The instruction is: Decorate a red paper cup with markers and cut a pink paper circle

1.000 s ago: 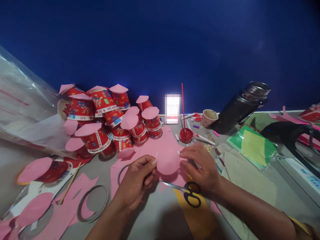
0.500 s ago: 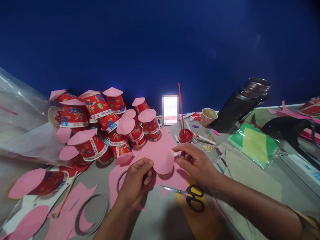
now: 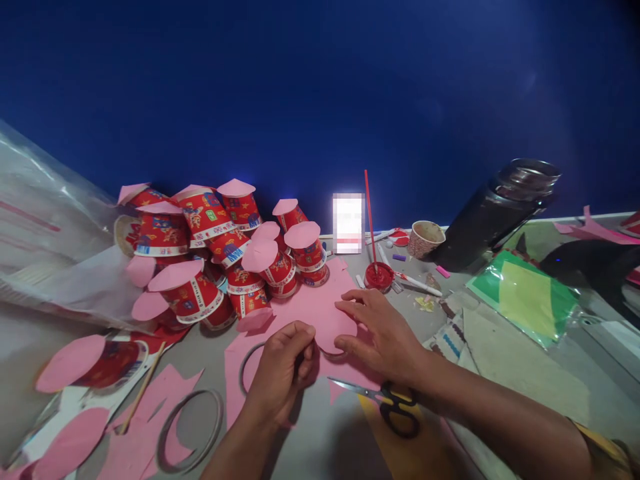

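A round pink paper disc lies between my hands over a larger pink sheet. My left hand pinches the disc's left edge between thumb and forefinger. Over its right side, my right hand has thumb and fingers spread, touching the disc. Whatever is under the disc is mostly hidden. Just below my right hand are scissors with black handles, blades pointing left. Partly behind my left hand is a ring, apparently a tape roll.
Red paper cups with pink paper tops are piled at the left. Another ring lies on pink scraps. Behind stand a red paint pot with a brush, a paper cup and a black flask.
My right hand has closed in on the disc, its fingers now over the right edge. My left hand keeps its pinch. The whole view has shifted slightly.
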A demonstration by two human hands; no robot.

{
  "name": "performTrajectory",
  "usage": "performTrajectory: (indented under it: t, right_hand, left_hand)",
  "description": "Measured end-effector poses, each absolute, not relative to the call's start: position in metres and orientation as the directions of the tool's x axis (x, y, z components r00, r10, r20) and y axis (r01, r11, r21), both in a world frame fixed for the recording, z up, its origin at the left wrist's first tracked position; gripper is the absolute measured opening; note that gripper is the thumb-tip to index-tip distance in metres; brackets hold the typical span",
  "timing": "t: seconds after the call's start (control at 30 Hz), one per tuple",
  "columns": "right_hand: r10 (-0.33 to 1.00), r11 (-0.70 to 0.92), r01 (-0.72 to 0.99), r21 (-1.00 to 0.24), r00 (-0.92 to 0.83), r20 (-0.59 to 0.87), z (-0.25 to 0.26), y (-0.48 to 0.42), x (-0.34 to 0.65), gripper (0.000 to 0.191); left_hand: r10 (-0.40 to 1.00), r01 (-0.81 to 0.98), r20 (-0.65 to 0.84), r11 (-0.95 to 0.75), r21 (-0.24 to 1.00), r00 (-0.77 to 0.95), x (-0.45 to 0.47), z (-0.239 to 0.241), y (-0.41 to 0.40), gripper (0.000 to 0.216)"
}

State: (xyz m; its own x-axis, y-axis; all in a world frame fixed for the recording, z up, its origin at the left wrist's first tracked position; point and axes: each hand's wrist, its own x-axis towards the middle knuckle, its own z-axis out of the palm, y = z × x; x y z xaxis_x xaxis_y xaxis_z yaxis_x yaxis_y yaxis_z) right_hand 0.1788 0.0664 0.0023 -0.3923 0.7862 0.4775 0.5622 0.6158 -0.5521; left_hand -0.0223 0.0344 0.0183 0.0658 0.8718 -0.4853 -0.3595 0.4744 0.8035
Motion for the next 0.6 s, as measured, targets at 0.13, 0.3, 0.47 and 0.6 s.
performTrajectory:
  t: [0.13,0.3,0.47,0.6]
  right_hand:
    - [0.766,0.64,0.553,-0.533,-0.409,0.495,0.0004,0.0668,0.1802,0.043]
    - [0.77,0.637,0.55,-0.54,-0.423,0.478,-0.0004,0.0664,0.1826,0.041]
    - [0.758,0.651,0.555,-0.517,-0.438,0.484,0.0007,0.0662,0.1842,0.046]
    - [0.724,0.688,0.542,-0.483,-0.46,0.514,0.0017,0.067,0.1836,0.045]
  left_hand:
    - [0.878,-0.374,-0.47,0.467,0.801,0.09,-0.0234,0.018,0.0335,0.049]
    - [0.882,-0.342,-0.465,0.463,0.818,0.083,-0.0237,0.0194,0.0322,0.05]
    - [0.884,-0.277,-0.466,0.459,0.844,0.043,-0.023,0.0214,0.0306,0.049]
    - [0.884,-0.277,-0.467,0.458,0.844,0.039,-0.023,0.0208,0.0305,0.047]
